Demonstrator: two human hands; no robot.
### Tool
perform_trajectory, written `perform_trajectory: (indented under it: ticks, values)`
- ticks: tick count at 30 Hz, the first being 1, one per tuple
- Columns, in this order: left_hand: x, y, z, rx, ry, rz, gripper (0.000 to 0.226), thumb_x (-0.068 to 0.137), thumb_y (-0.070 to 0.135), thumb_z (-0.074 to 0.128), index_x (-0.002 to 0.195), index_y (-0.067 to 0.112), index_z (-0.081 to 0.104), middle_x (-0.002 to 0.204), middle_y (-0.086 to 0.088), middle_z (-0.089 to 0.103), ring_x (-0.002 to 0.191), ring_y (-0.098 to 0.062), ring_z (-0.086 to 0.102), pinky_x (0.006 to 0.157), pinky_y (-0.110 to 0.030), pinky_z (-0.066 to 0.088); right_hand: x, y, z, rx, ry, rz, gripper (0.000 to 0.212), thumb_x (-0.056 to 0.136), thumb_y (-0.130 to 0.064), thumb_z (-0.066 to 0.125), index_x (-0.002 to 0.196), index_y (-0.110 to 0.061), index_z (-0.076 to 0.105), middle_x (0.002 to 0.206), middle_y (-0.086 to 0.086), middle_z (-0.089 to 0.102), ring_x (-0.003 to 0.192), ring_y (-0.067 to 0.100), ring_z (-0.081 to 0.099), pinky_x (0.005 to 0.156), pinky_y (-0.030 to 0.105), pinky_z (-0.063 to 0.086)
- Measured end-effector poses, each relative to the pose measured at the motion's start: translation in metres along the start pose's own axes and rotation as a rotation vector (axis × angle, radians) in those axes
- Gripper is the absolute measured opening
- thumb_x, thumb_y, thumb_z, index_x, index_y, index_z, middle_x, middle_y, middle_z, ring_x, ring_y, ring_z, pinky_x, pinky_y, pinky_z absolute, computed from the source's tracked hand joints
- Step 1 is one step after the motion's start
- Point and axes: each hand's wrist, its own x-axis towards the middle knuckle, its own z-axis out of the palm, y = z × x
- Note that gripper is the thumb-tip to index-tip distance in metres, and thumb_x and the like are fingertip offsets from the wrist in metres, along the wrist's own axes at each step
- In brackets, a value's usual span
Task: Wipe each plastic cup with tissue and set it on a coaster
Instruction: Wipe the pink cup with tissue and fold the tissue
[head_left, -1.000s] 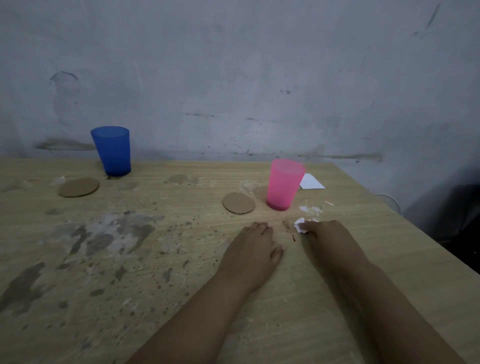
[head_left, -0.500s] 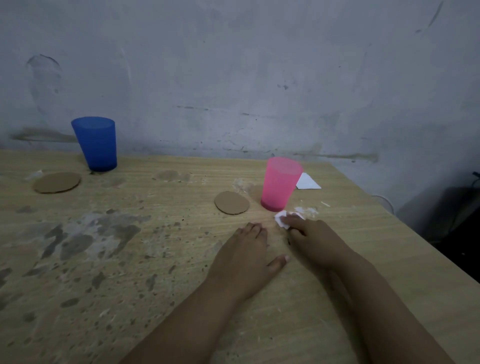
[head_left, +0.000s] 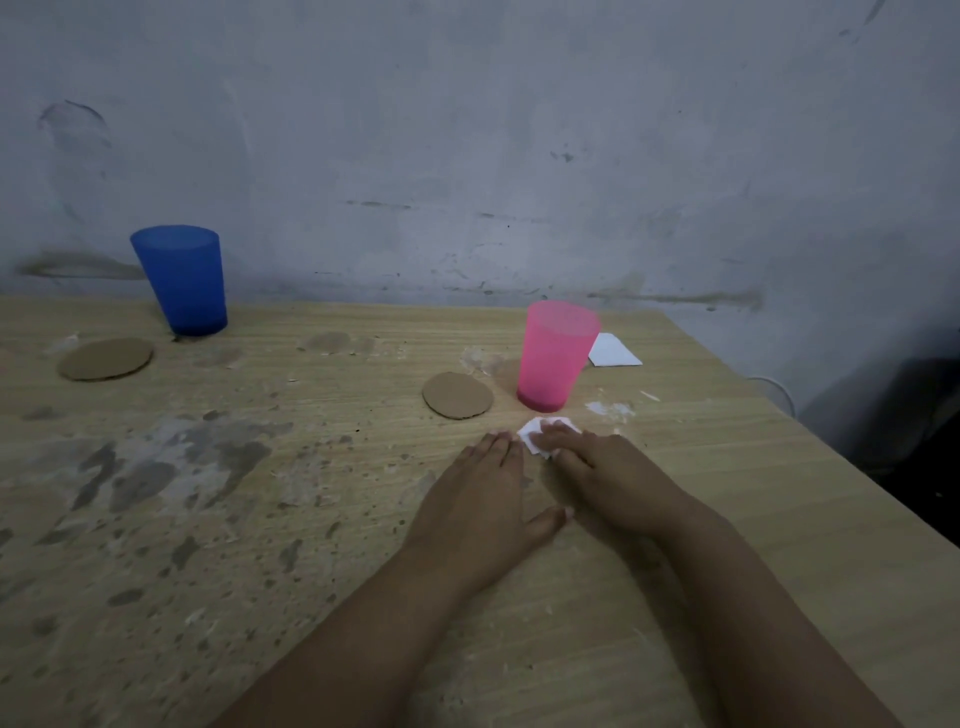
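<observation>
Tissue (head_left: 540, 437): we see it on the worktop (head_left: 260, 519) just before the pink cup (head_left: 556, 356), under our right hand (head_left: 608, 475), whose grip pinches it.
Left hand (head_left: 483, 499): flat, fingers straight, holding nothing.
Coasters: one (head_left: 457, 395) beside the pink cup; another (head_left: 105, 358) near the blue cup (head_left: 182, 280).

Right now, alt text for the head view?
A person's right hand presses a white tissue on a wooden table, left hand flat beside it. Just beyond, a pink cup stands beside a coaster; a blue cup and second coaster sit far left.
</observation>
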Motion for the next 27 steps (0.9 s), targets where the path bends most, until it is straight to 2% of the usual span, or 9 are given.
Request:
perform_trajectory:
  ticks: [6, 9, 13, 16, 19, 21, 23, 25, 27]
  values:
    - [-0.001, 0.001, -0.001, 0.022, -0.020, -0.007, 0.088, 0.088, 0.065, 0.038, 0.152, 0.012, 0.008, 0.161, -0.002, 0.006, 0.147, -0.012, 0.004, 0.116, -0.025, 0.000, -0.016, 0.013, -0.012, -0.038, -0.012, 0.090, 0.040, 0.100, -0.022, 0.034, 0.137, -0.033, 0.044, 0.152, -0.008, 0.031, 0.138, 0.016, 0.033, 0.103, 0.018, 0.025]
    - [0.000, 0.001, 0.000, 0.011, -0.013, -0.001, 0.088, 0.088, 0.065, 0.039, 0.152, 0.012, 0.009, 0.161, -0.003, 0.007, 0.147, -0.012, 0.004, 0.117, -0.025, 0.000, -0.008, 0.005, -0.007, -0.008, 0.010, 0.052, 0.040, 0.099, -0.019, 0.035, 0.136, -0.032, 0.045, 0.150, -0.006, 0.038, 0.131, 0.020, 0.041, 0.099, 0.021, 0.029]
    - [0.000, -0.002, 0.001, -0.032, 0.001, 0.005, 0.088, 0.087, 0.065, 0.042, 0.152, 0.014, 0.012, 0.160, -0.002, 0.010, 0.147, -0.010, 0.007, 0.117, -0.024, 0.002, -0.015, 0.001, -0.009, 0.004, -0.101, 0.013, 0.039, 0.098, -0.023, 0.038, 0.133, -0.035, 0.050, 0.148, -0.003, 0.041, 0.132, 0.016, 0.041, 0.102, 0.022, 0.030]
    - [0.000, -0.002, 0.001, -0.005, -0.004, 0.009, 0.090, 0.087, 0.066, 0.041, 0.152, 0.012, 0.010, 0.161, -0.003, 0.008, 0.147, -0.011, 0.005, 0.116, -0.024, 0.000, -0.027, 0.007, -0.017, -0.057, -0.198, 0.038, 0.040, 0.098, -0.026, 0.037, 0.136, -0.037, 0.044, 0.152, -0.008, 0.031, 0.137, 0.012, 0.034, 0.106, 0.022, 0.027]
    - [0.000, -0.001, 0.000, 0.011, -0.006, 0.016, 0.091, 0.087, 0.066, 0.041, 0.152, 0.012, 0.010, 0.161, -0.003, 0.007, 0.147, -0.012, 0.004, 0.115, -0.024, -0.002, -0.025, 0.006, -0.020, -0.134, -0.204, 0.067, 0.044, 0.100, -0.026, 0.033, 0.144, -0.034, 0.030, 0.156, -0.007, 0.022, 0.140, 0.013, 0.029, 0.105, 0.020, 0.025]
    - [0.000, -0.001, 0.000, 0.014, -0.011, 0.021, 0.090, 0.087, 0.066, 0.040, 0.152, 0.011, 0.010, 0.161, -0.003, 0.008, 0.147, -0.012, 0.004, 0.115, -0.023, -0.002, -0.019, 0.000, -0.016, -0.156, -0.212, 0.036, 0.049, 0.101, -0.023, 0.030, 0.148, -0.028, 0.018, 0.159, -0.003, 0.008, 0.144, 0.012, 0.017, 0.106, 0.018, 0.020]
    - [0.000, -0.002, 0.001, 0.001, -0.010, 0.020, 0.089, 0.087, 0.066, 0.040, 0.152, 0.012, 0.010, 0.160, -0.004, 0.009, 0.147, -0.012, 0.005, 0.115, -0.023, -0.001, -0.016, -0.004, -0.011, -0.156, -0.248, -0.039, 0.051, 0.101, -0.019, 0.029, 0.150, -0.020, 0.014, 0.159, -0.002, -0.001, 0.145, 0.007, 0.004, 0.106, 0.016, 0.012]
    - [0.000, -0.003, 0.002, -0.012, 0.001, 0.016, 0.089, 0.087, 0.066, 0.040, 0.152, 0.013, 0.011, 0.160, -0.003, 0.010, 0.147, -0.012, 0.006, 0.116, -0.023, 0.000, -0.020, -0.003, -0.013, -0.120, -0.293, -0.072, 0.047, 0.102, -0.019, 0.030, 0.148, -0.020, 0.023, 0.154, -0.015, 0.000, 0.141, -0.001, 0.002, 0.104, 0.012, 0.011]
    - [0.000, -0.002, 0.001, -0.008, -0.003, 0.008, 0.090, 0.087, 0.068, 0.039, 0.152, 0.013, 0.010, 0.161, -0.003, 0.008, 0.147, -0.012, 0.006, 0.116, -0.024, 0.000, -0.028, 0.005, -0.020, -0.040, -0.321, -0.012, 0.045, 0.101, -0.021, 0.032, 0.145, -0.029, 0.029, 0.141, -0.029, 0.007, 0.135, -0.007, 0.010, 0.100, 0.008, 0.014]
